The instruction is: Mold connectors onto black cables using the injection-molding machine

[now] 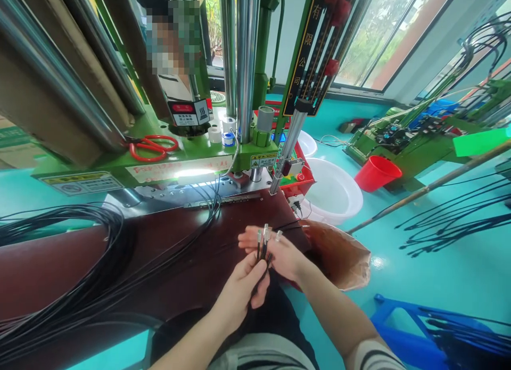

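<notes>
"Where were the cable ends (264, 245)?"

"In the left hand (250, 280), its fingers clamped around the black leads just below the metal tips, which pointed upward and fanned slightly apart."

"And the right hand (281, 255)?"

"Right behind the tips, its fingers stretched out straight toward the left. I couldn't tell whether it touched a lead."

"How near were they to an edge?"

"Close. They hung over the lap (281, 311), by the near right corner of the counter (243, 213). Past its right edge sat a brown bag (339, 255), mouth gaping, partly behind the right forearm (325, 298)."

"What room was there ahead?"

"A strip of dark red surface lay between the hands and the green machine (199, 159). Red-handled scissors (154, 148) rested on the machine's ledge, well apart from the fingers."

"And leftward?"

"Tighter. A thick coil of black cable (109, 242) spread across the counter and ran over its near edge, while thinner strands trailed up to the machine."
</notes>
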The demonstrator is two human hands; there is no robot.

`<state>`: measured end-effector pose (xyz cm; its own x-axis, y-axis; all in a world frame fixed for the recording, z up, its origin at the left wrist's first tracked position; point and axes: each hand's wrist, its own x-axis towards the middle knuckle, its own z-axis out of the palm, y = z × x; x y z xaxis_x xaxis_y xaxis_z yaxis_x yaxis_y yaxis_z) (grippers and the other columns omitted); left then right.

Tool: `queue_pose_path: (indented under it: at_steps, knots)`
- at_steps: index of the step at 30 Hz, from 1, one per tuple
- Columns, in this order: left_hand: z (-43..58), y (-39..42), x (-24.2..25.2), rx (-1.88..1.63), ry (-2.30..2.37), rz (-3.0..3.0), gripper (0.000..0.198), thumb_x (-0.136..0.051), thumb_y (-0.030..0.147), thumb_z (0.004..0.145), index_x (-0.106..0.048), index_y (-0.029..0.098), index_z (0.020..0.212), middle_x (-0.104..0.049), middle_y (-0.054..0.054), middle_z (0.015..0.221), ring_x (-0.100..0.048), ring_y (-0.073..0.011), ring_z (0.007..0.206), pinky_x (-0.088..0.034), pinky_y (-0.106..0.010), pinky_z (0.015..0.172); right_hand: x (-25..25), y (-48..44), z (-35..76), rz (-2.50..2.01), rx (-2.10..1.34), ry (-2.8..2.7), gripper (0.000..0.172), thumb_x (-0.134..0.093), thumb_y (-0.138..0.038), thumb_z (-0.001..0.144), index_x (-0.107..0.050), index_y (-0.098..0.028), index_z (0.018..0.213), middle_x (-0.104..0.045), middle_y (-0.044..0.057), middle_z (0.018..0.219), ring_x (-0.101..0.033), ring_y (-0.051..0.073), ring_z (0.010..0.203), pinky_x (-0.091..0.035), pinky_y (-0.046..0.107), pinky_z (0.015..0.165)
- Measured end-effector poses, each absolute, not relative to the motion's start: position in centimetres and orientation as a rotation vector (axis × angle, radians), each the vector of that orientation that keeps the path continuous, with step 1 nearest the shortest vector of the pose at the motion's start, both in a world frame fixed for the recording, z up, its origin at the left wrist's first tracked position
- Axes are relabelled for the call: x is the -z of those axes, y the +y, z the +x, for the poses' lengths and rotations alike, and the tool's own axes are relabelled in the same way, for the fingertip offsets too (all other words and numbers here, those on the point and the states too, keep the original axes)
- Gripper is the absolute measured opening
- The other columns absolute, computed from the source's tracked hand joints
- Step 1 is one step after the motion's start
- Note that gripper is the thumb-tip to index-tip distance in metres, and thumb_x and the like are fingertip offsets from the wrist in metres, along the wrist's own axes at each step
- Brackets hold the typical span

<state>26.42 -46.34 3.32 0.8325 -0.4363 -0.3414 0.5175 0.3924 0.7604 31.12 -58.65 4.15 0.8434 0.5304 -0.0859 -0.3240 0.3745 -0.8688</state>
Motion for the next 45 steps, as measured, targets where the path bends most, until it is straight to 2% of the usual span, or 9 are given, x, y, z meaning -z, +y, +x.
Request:
queue_pose_path:
  at_steps: [3,10,16,22,27,32,37,41,45]
  knots:
    - [26.5,-46.7,-2.2,0.582,0.082,1.118,0.026,-0.052,0.042,0.078,-0.044,0.017,0.075,-0.038,0.009,0.042,-0.025,-0.0018,0.030,-0.016,-0.017,0.034,-5.7,-59.3,33.3,-1.087,-0.444,-0.310,0.037,-0.044,-0.031,0.087,-0.049,-0.021,0.122,-0.052,0.010,0.124,-0.049,0.020,0.114,-0.031,0.041,0.100]
    - [27.0,-46.2,-1.9,0.429,0.064,1.267,0.025,-0.053,0.036,0.078,-0.046,0.015,0.067,-0.049,0.004,0.051,-0.040,-0.0037,0.038,-0.030,-0.019,0.042,-9.0,-58.1,35.4,-1.587,-0.695,-0.944,0.045,-0.042,-0.033,0.087,-0.044,-0.014,0.128,-0.042,0.010,0.133,-0.035,0.019,0.124,-0.023,0.034,0.104]
    - [27.7,-45.8,-2.4,0.390,0.081,1.157,0.025,-0.054,0.035,0.077,-0.049,0.013,0.066,-0.052,0.001,0.056,-0.044,-0.0056,0.042,-0.033,-0.020,0.042,-9.2,-57.3,35.7,-1.733,-0.970,-0.966,0.046,-0.036,-0.029,0.089,-0.033,-0.022,0.135,-0.034,0.005,0.138,-0.046,0.019,0.115,-0.036,0.032,0.096]
    - [28.4,-44.9,-2.2,0.308,0.163,1.118,0.022,-0.056,0.035,0.076,-0.042,0.017,0.073,-0.047,0.007,0.053,-0.031,-0.0015,0.034,-0.020,-0.017,0.035,-5.7,-57.1,41.1,-2.502,-0.158,-0.812,0.040,-0.038,-0.018,0.087,-0.042,-0.014,0.126,-0.044,0.011,0.131,-0.038,0.020,0.121,-0.028,0.035,0.102]
    - [28.6,-44.1,-1.9,0.285,0.197,1.085,0.023,-0.057,0.035,0.075,-0.041,0.018,0.076,-0.045,0.008,0.052,-0.029,-0.0009,0.034,-0.019,-0.016,0.035,-3.8,-56.1,43.5,-2.988,-0.121,-0.837,0.040,-0.035,0.001,0.075,-0.049,-0.010,0.112,-0.053,0.017,0.113,-0.046,0.028,0.110,-0.038,0.039,0.087]
    - [28.6,-43.5,-1.6,0.280,0.210,1.060,0.024,-0.057,0.037,0.075,-0.043,0.018,0.080,-0.044,0.008,0.051,-0.029,-0.0015,0.035,-0.018,-0.016,0.035,-5.2,-55.8,42.0,-2.959,-0.357,-0.937,0.031,-0.048,-0.011,0.069,-0.050,-0.016,0.100,-0.062,0.011,0.090,-0.059,0.026,0.082,-0.043,0.032,0.065]
    - [28.6,-43.2,-1.6,0.284,0.240,1.059,0.027,-0.056,0.041,0.075,-0.045,0.017,0.082,-0.040,0.009,0.048,-0.028,-0.0016,0.034,-0.017,-0.016,0.035,-6.4,-58.4,38.7,-2.698,-0.500,-0.811,0.012,-0.046,-0.021,0.075,-0.051,-0.016,0.085,-0.061,0.004,0.072,-0.058,0.017,0.064,-0.040,0.025,0.055]
    - [28.7,-43.6,-1.3,0.310,0.216,1.140,0.029,-0.059,0.041,0.073,-0.048,0.015,0.081,-0.035,0.010,0.043,-0.026,-0.0017,0.033,-0.016,-0.016,0.034,-5.5,-60.4,34.6,-2.096,-0.705,-0.299,0.034,-0.044,-0.015,0.071,-0.049,-0.019,0.104,-0.047,-0.007,0.052,-0.041,0.007,0.035,-0.029,0.018,0.035]
    - [29.1,-44.6,-1.0,0.319,0.197,1.272,0.028,-0.061,0.040,0.070,-0.048,0.016,0.078,-0.032,0.011,0.038,-0.025,-0.0023,0.031,-0.017,-0.016,0.034,-3.8,-60.4,31.3,-1.664,-0.575,-0.119,0.042,-0.044,-0.024,0.078,-0.045,-0.017,0.120,-0.041,-0.010,0.047,-0.029,0.004,0.027,-0.018,0.016,0.027]
